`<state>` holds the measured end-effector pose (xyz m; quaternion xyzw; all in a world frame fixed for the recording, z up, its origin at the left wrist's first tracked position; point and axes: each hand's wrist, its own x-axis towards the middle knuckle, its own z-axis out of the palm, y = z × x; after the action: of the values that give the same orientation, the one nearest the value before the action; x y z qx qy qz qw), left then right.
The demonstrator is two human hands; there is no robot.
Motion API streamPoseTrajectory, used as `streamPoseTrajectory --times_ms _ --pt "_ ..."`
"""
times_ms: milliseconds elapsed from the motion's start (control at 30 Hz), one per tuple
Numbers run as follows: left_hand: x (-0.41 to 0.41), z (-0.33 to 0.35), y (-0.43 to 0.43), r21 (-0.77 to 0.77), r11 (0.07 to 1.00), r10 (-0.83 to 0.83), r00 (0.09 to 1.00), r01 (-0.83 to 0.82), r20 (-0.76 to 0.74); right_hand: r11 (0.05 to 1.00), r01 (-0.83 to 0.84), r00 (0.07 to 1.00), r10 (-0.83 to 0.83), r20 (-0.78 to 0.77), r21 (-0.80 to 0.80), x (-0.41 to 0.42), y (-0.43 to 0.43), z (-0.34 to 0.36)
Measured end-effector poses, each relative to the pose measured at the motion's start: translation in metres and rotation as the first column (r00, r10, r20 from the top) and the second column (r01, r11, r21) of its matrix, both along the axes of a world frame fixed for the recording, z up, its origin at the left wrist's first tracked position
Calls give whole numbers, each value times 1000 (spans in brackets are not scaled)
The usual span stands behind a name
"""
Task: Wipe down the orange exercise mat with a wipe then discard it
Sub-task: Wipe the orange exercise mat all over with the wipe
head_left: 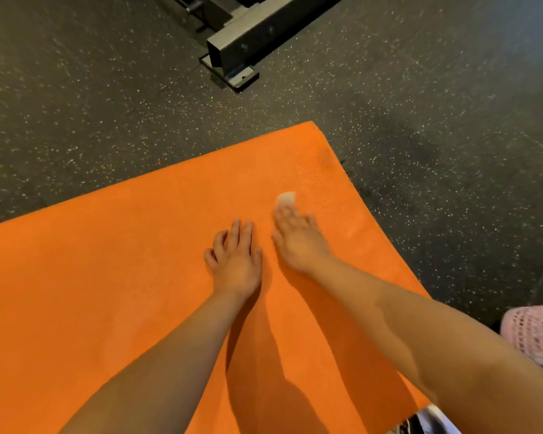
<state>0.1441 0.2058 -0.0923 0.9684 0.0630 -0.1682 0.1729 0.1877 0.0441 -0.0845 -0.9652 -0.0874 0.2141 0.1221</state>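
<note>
The orange exercise mat (113,277) lies flat on the floor and fills the lower left and middle of the head view. My right hand (298,239) lies flat on the mat near its far right corner, fingers straight, pressing a small white wipe (286,198) that sticks out beyond the fingertips. The hand is motion-blurred. My left hand (236,258) rests palm down on the mat just to the left of it, fingers spread and slightly bent, holding nothing.
Dark speckled rubber flooring (91,98) surrounds the mat. The black steel base of a gym rack (248,42) stands on the floor beyond the mat's far corner. A pink knitted cloth (536,333) shows at the right edge.
</note>
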Motion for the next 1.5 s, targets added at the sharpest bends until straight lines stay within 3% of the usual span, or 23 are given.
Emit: streamPoseTrajectory --times_ms 67,133,200,333,433,467,533,600,633,767,867,900,967,1033,1067,1233,1300,1400,1467,1500 --pt "-1 -3 0 6 1000 2 1000 -1 -18 975 222 975 -222 -25 -17 14 -11 0" --pt "-3 -4 -1 -5 1000 13 1000 -13 -8 956 293 955 -293 -42 5 18 -7 -2" --pt "-3 -5 -1 -14 1000 22 1000 -22 3 973 226 974 -225 -40 51 11 10 -1" --pt "-5 -7 0 -9 1000 20 999 -20 36 981 -68 995 80 -58 182 -7 33 3" --pt "-6 -7 1 -23 1000 19 1000 -18 23 978 -174 984 177 -19 117 -2 17 2" --pt "-6 -7 2 -23 1000 18 1000 -18 16 989 -142 990 142 -3 51 2 9 0" --pt "-5 -6 3 -23 1000 12 1000 -12 9 997 73 997 -74 -5 -22 12 -6 2" --pt "-5 -5 4 -23 1000 8 1000 -7 12 965 261 964 -261 -43 -8 18 -6 4" --pt "-4 -5 3 -25 1000 10 1000 -10 9 962 274 960 -274 -58 7 18 2 5" --pt "4 -1 -1 -46 997 65 997 -63 43 991 -43 998 49 -42 129 6 35 5" --pt "14 -1 5 -14 998 55 993 -54 102 977 -197 980 196 18 83 12 24 -3" --pt "18 -1 9 1 999 46 993 -47 107 985 -170 985 169 33 35 19 17 -4" --pt "28 -3 14 31 999 27 995 -30 96 999 47 998 -47 30 -10 37 4 -7" --pt "38 -5 14 48 999 15 997 -19 79 959 283 959 -283 12 16 52 2 -10" --pt "43 -5 12 45 998 32 996 -35 83 950 310 950 -311 11 32 55 8 -10" --pt "65 -4 4 -18 992 129 977 -128 170 986 -116 991 106 85 120 37 39 -12" --pt "77 -5 6 9 995 96 977 -100 192 985 -156 982 148 115 67 50 25 -16" --pt "86 -10 9 57 998 32 992 -39 122 996 90 990 -88 107 -20 79 4 -18" --pt "87 -11 8 61 997 40 993 -47 108 962 273 959 -272 80 8 93 5 -18" --pt "89 -10 7 47 997 58 993 -63 107 959 282 956 -283 78 25 95 12 -17"
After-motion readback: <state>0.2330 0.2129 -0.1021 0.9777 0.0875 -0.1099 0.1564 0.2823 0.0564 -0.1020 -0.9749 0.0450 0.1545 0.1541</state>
